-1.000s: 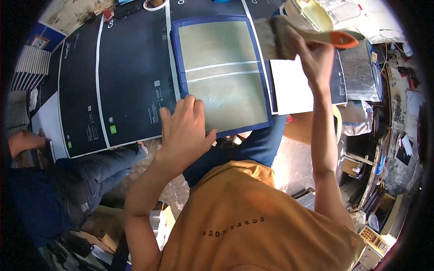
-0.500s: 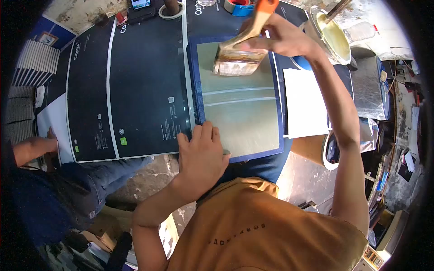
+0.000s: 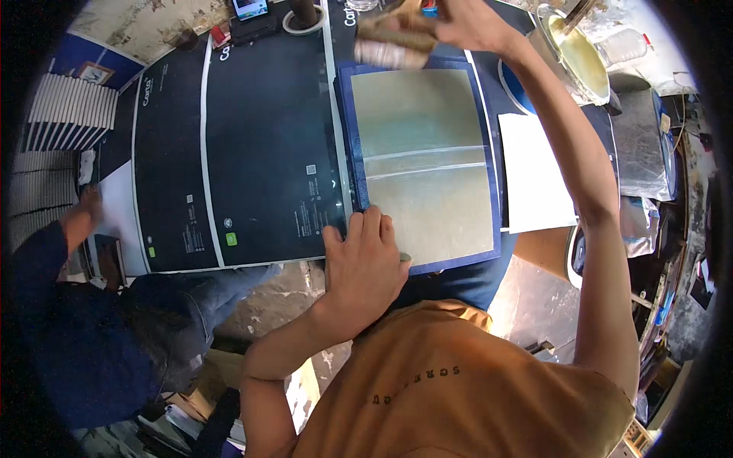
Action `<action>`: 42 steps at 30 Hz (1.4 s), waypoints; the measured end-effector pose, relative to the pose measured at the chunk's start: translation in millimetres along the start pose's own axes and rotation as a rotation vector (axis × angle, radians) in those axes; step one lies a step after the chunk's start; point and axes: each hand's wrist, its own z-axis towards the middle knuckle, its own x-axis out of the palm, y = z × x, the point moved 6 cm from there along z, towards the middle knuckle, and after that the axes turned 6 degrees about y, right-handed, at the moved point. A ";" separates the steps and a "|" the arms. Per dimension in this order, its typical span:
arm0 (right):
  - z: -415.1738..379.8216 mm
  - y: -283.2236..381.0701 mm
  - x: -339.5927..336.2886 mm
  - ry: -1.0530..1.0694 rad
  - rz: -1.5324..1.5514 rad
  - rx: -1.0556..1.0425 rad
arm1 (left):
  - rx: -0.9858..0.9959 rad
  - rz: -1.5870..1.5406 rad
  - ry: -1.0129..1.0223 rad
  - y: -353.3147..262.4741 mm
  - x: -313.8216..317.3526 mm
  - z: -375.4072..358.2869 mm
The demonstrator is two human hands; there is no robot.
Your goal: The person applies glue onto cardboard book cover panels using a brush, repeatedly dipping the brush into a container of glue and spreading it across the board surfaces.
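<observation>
A wide paintbrush (image 3: 393, 42) with pale, wet-looking bristles is in my right hand (image 3: 472, 29), above the far edge of the work and slightly blurred. Below it lies a blue cover sheet (image 3: 492, 198) with grey-beige boards (image 3: 427, 210) on it, crossed by two pale lines a little beyond the middle. The boards have a damp sheen. My left hand (image 3: 363, 263) rests on the near left corner of the sheet, fingers stretched forward and holding nothing.
Black printed panels (image 3: 267, 153) cover the table. White paper (image 3: 534, 175) lies to the right, with a bucket of pale paste (image 3: 584, 61) beyond. At the left, a co-worker's hand (image 3: 90, 204) is by a white sheet (image 3: 118, 210) and stacked books (image 3: 72, 111). A phone (image 3: 250, 9) stands behind.
My right hand has lifted the paintbrush off the boards, moving it away past their far edge. My left hand stays on the corner. The co-worker's hand has shifted, and the whole view has moved slightly.
</observation>
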 end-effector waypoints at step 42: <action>-123.9 66.6 32.3 -0.336 0.122 -0.047 | -0.028 0.071 -0.016 -15.9 -7.5 -2.9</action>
